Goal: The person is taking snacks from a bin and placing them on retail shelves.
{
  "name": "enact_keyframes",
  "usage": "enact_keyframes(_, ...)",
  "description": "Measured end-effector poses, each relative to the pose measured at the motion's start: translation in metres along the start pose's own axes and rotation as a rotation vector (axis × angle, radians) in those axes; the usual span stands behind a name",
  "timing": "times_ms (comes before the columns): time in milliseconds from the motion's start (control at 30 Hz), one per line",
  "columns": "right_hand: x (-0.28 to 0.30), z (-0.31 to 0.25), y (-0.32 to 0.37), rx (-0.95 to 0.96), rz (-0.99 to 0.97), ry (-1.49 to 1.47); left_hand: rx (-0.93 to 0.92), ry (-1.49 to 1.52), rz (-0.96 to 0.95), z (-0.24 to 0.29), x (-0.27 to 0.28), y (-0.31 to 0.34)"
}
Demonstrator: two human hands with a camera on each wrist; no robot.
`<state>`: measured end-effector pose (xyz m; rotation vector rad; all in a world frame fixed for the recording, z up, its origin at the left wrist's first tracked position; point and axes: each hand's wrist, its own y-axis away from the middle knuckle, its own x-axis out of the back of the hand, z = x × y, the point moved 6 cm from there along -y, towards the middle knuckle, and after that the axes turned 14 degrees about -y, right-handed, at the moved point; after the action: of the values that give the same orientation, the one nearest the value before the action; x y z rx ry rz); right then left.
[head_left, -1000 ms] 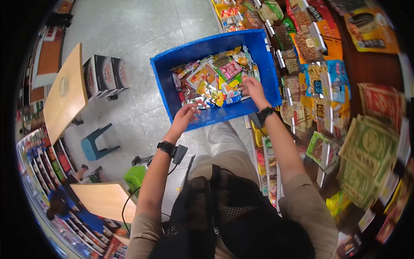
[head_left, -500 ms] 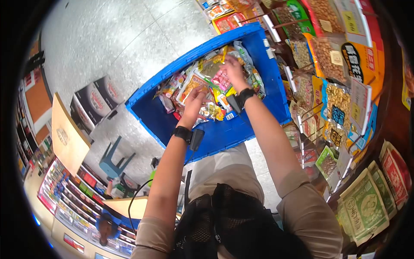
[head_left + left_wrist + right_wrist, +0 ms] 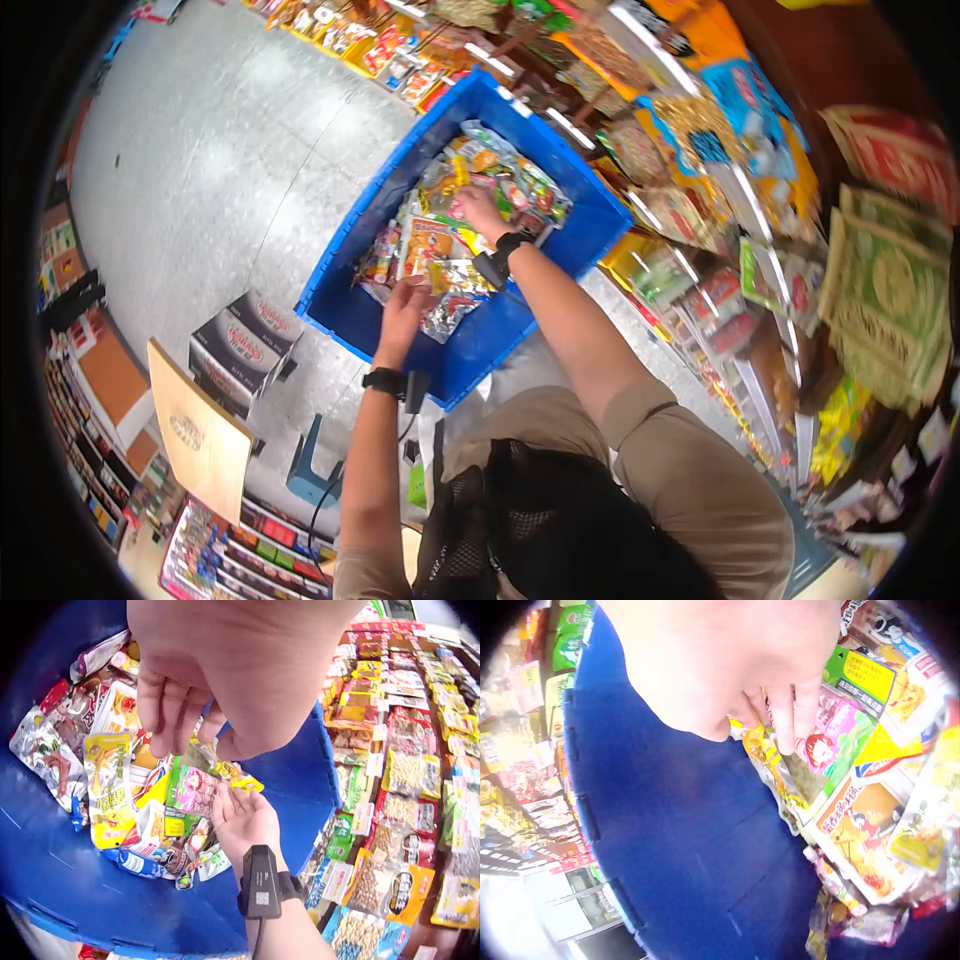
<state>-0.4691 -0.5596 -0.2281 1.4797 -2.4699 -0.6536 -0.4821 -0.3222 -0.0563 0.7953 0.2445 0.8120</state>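
A blue crate point(image 3: 545, 290) holds a heap of snack packets. My left hand point(image 3: 403, 318) hangs over the near left part of the heap, fingers loosely bent; in the left wrist view the left hand point(image 3: 232, 667) holds nothing visible. Deeper in the crate, the right hand point(image 3: 482, 213) reaches down beside a pink packet point(image 3: 196, 789). The right wrist view has the right hand point(image 3: 742, 667) with relaxed fingers at the pink packet point(image 3: 829, 739) and a narrow yellow packet point(image 3: 769, 761); its fingertips are partly hidden. A yellow pouch point(image 3: 110, 791) lies under the left hand's side.
Shelves of bagged nuts point(image 3: 700, 130) and snacks run along the right, close to the crate. Green packs point(image 3: 885, 290) lie at the far right. On the left are a black carton point(image 3: 240, 350), a wooden board point(image 3: 200, 430) and a blue-grey stool point(image 3: 315, 465) on the grey floor point(image 3: 220, 170).
The head view has turned, so crate and shelves appear rotated. The right hand moved from the heap's near right side to its deeper part; the left moved over the heap and remains above it.
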Motion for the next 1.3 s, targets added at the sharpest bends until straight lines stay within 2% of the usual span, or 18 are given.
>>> enact_keyframes(67, -0.003, -0.058, 0.052, 0.359, 0.092, 0.151, -0.109, -0.236, 0.029, -0.014, 0.021, 0.012)
enact_keyframes(100, -0.005, -0.073, 0.077, 0.362, -0.044, 0.083, -0.162, -0.273, 0.063, -0.003, 0.024, 0.028)
enact_keyframes(167, -0.005, -0.138, 0.167, 0.371, 0.117, -0.089, -0.278, -0.414, 0.083, 0.026, 0.031, 0.071)
enact_keyframes(233, -0.004, -0.17, 0.247, 0.188, -0.04, -0.099, -0.568, -0.696, 0.224, 0.07, 0.031, 0.137)
enact_keyframes(267, -0.003, -0.185, 0.283, 0.29, -0.096, -0.065, -0.731, -0.82, 0.304, 0.094, 0.025, 0.166)
enact_keyframes(367, -0.009, -0.183, 0.387, 0.191, -0.01, -0.275, -0.912, -0.738, 0.227, 0.116, 0.008, 0.243)
enact_keyframes(400, -0.016, -0.183, 0.416, 0.177, 0.01, -0.348, -0.911, -0.73, 0.117, 0.096, 0.003, 0.247)
enact_keyframes(433, -0.023, -0.183, 0.443, 0.159, 0.028, -0.42, -0.835, -0.596, -0.11, 0.077, -0.007, 0.25)
enact_keyframes(500, -0.036, -0.178, 0.489, 0.109, 0.062, -0.535, -0.701, -0.326, -0.362, 0.049, -0.023, 0.271)
enact_keyframes(600, -0.051, -0.173, 0.538, 0.144, 0.089, -0.46, -0.459, -0.213, -0.532, 0.003, -0.019, 0.278)
enact_keyframes(767, -0.066, -0.203, 0.594, 0.231, -0.073, -0.44, -0.455, -0.196, -0.523, 0.005, -0.018, 0.32)
enact_keyframes(800, -0.064, -0.208, 0.603, 0.194, -0.055, -0.45, -0.455, -0.188, -0.52, 0.004, -0.02, 0.329)
enact_keyframes(900, -0.039, -0.189, 0.611, 0.228, -0.058, -0.399, -0.46, -0.166, -0.472, 0.005, -0.038, 0.344)
enact_keyframes(1000, -0.005, -0.165, 0.622, 0.225, -0.004, -0.581, -0.475, -0.186, -0.468, -0.003, -0.07, 0.341)
enact_keyframes(1100, 0.033, -0.138, 0.643, 0.196, -0.038, -0.452, -0.466, -0.231, -0.486, -0.003, -0.132, 0.349)
enact_keyframes(1133, 0.05, -0.136, 0.657, 0.131, -0.05, -0.315, -0.461, -0.247, -0.489, -0.001, -0.156, 0.355)
enact_keyframes(1233, 0.115, -0.117, 0.687, 0.139, -0.033, -0.329, -0.463, -0.268, -0.577, 0.005, -0.242, 0.362)
enact_keyframes(1300, 0.169, -0.11, 0.71, 0.176, 0.072, -0.33, -0.494, -0.267, -0.62, 0.01, -0.305, 0.37)
